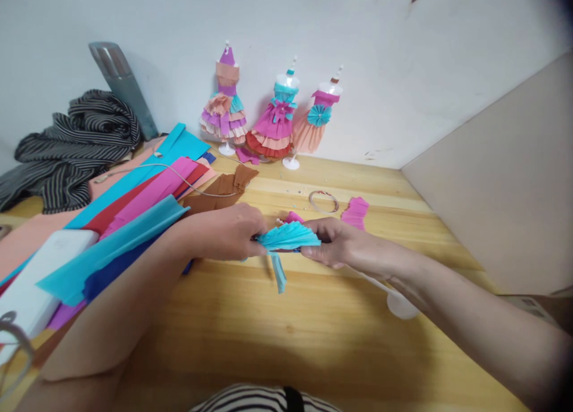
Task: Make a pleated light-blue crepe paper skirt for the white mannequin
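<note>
Over the table's middle, a fan of pleated turquoise crepe paper (290, 236) stretches between my two hands. My left hand (242, 233) pinches its left end, fingers closed. The thumb and fingers of my right hand (329, 242) close on the right end. Below my left fingertips a narrow turquoise strip (278, 271) hangs down. From under my right hand a thin white rod runs to a round white base (401, 304); what it joins is hidden. A small magenta piece (293, 218) shows just behind the fan.
Three small dress forms (226, 101) in crepe-paper dresses stand by the wall. Coloured crepe sheets (134, 203), a white power bank (49, 274) and a cable cover the left. Beyond my hands lie a ring-shaped coil (323, 202) and a pink pleated piece (355, 213).
</note>
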A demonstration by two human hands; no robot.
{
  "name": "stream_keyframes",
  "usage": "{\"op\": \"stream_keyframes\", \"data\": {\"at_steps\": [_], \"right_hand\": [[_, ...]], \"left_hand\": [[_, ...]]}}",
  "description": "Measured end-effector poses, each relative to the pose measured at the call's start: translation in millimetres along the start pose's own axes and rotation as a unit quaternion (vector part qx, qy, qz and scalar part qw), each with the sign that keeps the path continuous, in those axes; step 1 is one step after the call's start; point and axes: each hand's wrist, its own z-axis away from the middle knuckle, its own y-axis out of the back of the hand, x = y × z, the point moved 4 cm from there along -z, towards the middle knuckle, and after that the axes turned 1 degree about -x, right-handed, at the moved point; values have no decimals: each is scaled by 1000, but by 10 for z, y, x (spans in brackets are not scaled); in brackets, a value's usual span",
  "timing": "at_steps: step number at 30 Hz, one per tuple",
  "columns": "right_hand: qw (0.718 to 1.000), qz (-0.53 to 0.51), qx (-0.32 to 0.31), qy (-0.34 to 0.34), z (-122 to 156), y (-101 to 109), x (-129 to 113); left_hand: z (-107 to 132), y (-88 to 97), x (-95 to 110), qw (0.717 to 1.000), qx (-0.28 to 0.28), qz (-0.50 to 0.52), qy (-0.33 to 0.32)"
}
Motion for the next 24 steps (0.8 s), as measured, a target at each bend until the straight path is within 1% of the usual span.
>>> {"op": "stream_keyframes", "data": {"at_steps": [4,7,10,14,17,24], "right_hand": [[1000,10,10,-4,9,-7,-1],[1000,19,13,7,11,-27,-33],[999,33,10,30,10,-42,-82],[997,46,4,60,0,-52,-127],[997,47,6,58,-6,-55,-125],[999,28,-2,46,7,-62,-81]], "left_hand": [[-19,-12,-75,997,-39,67,6],[-33,-9,-96,993,-56,99,-19],[-44,7,-100,993,-58,103,-28],[-52,13,-85,993,-59,99,-20],[-56,3,-84,994,-58,95,-3],[-73,-32,-98,995,-53,84,-16]]}}
